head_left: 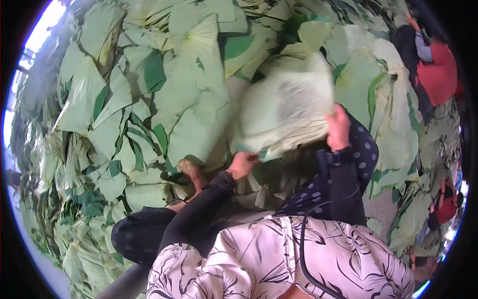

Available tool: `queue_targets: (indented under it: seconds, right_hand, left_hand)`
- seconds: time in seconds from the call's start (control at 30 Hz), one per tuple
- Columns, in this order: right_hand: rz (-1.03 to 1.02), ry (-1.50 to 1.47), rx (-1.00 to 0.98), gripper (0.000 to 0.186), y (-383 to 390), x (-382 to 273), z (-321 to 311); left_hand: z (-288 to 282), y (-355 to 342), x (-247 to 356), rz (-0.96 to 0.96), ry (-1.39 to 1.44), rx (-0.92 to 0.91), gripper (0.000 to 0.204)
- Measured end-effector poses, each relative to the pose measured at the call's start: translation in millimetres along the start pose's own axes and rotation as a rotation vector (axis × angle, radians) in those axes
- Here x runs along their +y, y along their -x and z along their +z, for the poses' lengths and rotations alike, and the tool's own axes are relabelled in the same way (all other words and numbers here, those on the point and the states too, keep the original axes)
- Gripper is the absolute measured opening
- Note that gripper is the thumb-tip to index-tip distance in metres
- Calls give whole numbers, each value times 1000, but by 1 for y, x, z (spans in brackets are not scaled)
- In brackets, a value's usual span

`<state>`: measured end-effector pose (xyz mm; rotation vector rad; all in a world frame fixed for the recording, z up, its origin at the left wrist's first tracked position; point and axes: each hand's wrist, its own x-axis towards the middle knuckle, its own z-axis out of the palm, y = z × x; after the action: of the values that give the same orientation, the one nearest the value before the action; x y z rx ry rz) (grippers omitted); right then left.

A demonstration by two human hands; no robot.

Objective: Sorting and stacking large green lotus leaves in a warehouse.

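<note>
Your right hand (338, 128) is closed, its fingers curled round the right edge of a pale green leaf bundle (286, 112); your left hand (243, 164) has its fingers bent at the lower-left edge, too blurred to tell whether they grip. The bundle sits between and beyond your hands, its long axis slanting from near your left hand away to the right. Other leaves (194, 94) spread ahead and to both sides.

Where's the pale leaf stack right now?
In the head view, the stack is just above and right of centre, between the left hand at its lower left and the right hand at its right edge.
</note>
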<state>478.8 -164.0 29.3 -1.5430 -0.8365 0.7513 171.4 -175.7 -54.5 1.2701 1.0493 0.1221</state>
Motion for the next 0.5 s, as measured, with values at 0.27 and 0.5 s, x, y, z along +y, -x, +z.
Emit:
queue_targets:
  seconds: [0.27, 0.5]
  right_hand:
    - [-167, -8, 218, 43, 5, -44, -21]
    - [-267, -182, 286, 38, 11, -56, -22]
  left_hand:
    - [-51, 41, -71, -182, -1061, 526, 91]
    - [-89, 9, -74, 169, -600, 813, 44]
